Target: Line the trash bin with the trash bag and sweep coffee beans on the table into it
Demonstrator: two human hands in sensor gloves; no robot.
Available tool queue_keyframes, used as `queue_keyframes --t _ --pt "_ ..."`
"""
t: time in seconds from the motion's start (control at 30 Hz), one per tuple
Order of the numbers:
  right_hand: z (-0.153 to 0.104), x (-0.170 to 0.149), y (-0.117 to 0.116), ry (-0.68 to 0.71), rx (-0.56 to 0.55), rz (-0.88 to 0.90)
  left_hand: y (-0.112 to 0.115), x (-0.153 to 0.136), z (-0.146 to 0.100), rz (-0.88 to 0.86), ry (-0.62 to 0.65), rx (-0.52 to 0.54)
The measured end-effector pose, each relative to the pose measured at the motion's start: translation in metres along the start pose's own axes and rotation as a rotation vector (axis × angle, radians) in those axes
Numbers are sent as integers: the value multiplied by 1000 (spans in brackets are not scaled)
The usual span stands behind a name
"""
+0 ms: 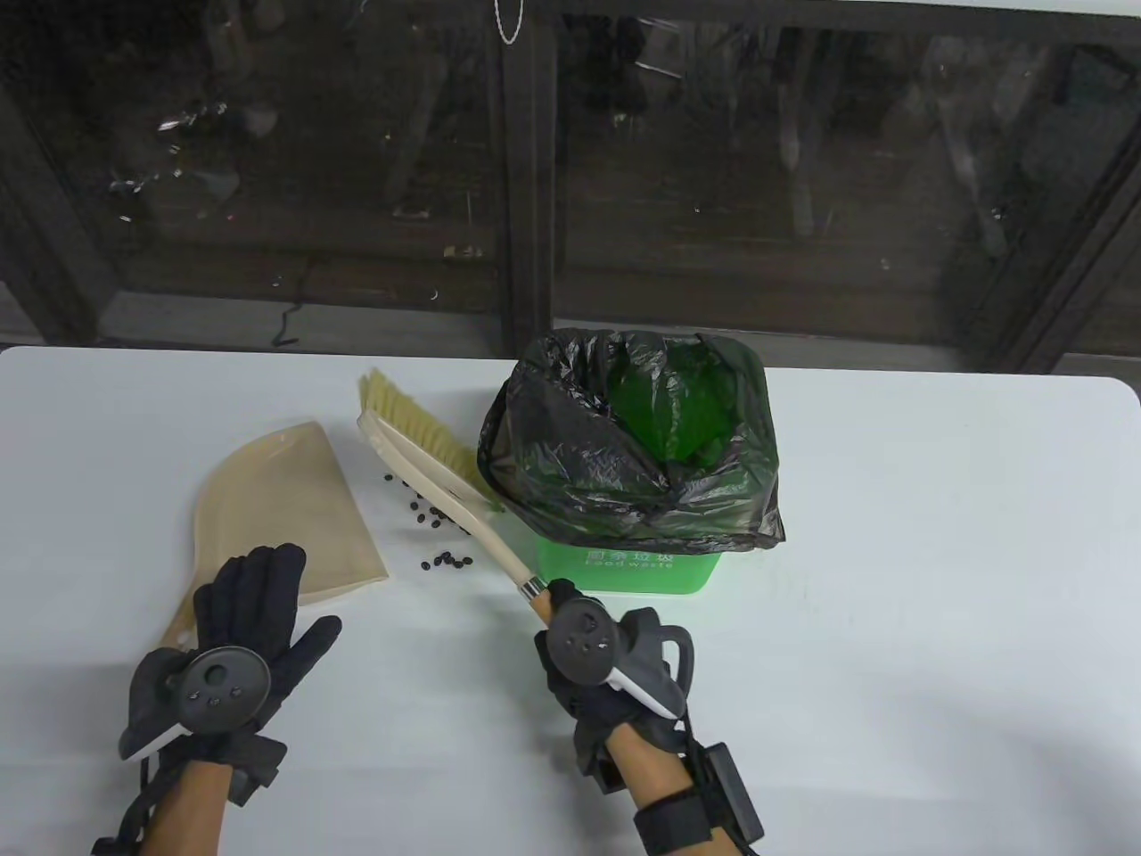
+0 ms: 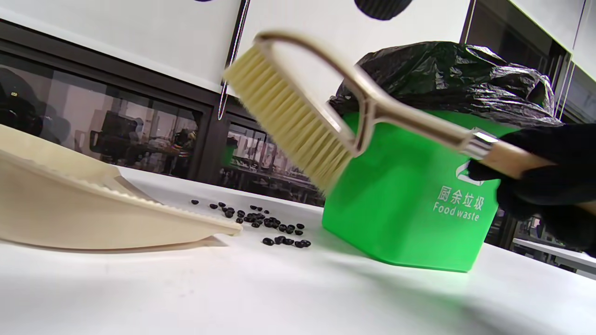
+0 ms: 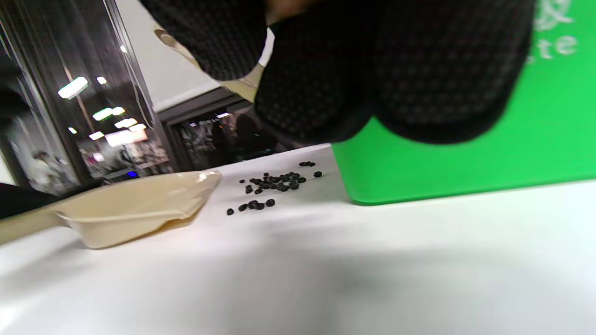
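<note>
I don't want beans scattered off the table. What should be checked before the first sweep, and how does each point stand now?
1. Trash bag lines the green bin, mouth open: ok.
2. Right hand has a grip on the brush handle: ok.
3. Bristles down on the table: not ok, the brush hangs above the beans.
4. Dustpan lip flat, facing the coffee beans: ok.
5. Left hand steadying the dustpan handle: cannot tell, fingers lie over it.
</note>
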State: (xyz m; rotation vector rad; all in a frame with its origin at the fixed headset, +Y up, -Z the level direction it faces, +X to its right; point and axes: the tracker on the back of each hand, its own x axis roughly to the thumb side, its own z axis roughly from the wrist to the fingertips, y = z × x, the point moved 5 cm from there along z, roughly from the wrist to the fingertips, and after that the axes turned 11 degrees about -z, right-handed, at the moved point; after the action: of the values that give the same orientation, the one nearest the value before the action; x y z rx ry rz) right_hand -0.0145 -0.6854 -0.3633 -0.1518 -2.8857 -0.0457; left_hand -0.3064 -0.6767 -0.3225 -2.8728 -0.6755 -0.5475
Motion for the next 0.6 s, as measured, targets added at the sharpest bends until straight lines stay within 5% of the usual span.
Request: queue_keyframes --t 0.3,0.6 --pt "48 36 -21 -132 90 -322 -5 -4 0 -52 -3 24" --pt "53 40 -46 -112 227 -419 -8 -6 -1 -79 -12 36"
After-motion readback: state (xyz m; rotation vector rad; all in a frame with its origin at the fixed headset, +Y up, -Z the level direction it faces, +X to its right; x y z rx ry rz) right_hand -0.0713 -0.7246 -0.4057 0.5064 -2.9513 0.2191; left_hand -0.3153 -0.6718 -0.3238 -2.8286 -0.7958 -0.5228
